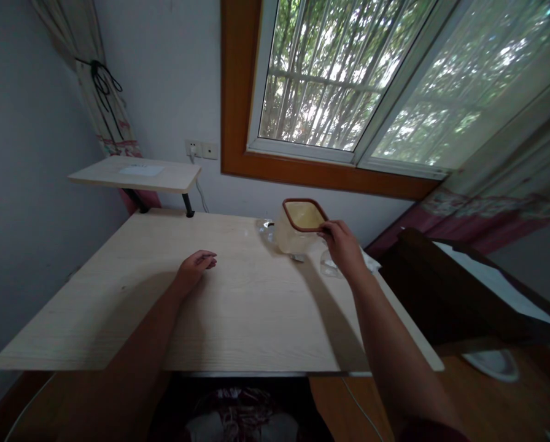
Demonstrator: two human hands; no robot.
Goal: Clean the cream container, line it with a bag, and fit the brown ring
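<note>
Showing the right grip (344, 247) clenched on a square plastic tub (298, 233), closed at the tub's right corner and up against its brown rim (305, 204). Placing the tub just left of that grip, toward the far side of the table (118, 319) and right of the table's middle. Tilting away from the wrist, with the open mouth turned up toward the camera and the long axis running from the pale base up to the rim, leaning slightly left at the top. Leaving unclear whether the base touches the table or hangs just above it. Finding the right grip far nearer the tub than the left grip (196, 269), released and loosely curled, low over the middle of the table, well apart from the tub and grasping nothing. Crowding the base: a crumpled clear plastic bag (266, 232) just beside it on the left, a clear cup (331, 264) just below the right grip, and a white sheet (371, 261) past that at the table's right edge. Rising behind: a small raised shelf (134, 174) on black legs at the far left corner, a wall socket (193, 148) with a white plug, and a wood-framed window (321, 80).
</note>
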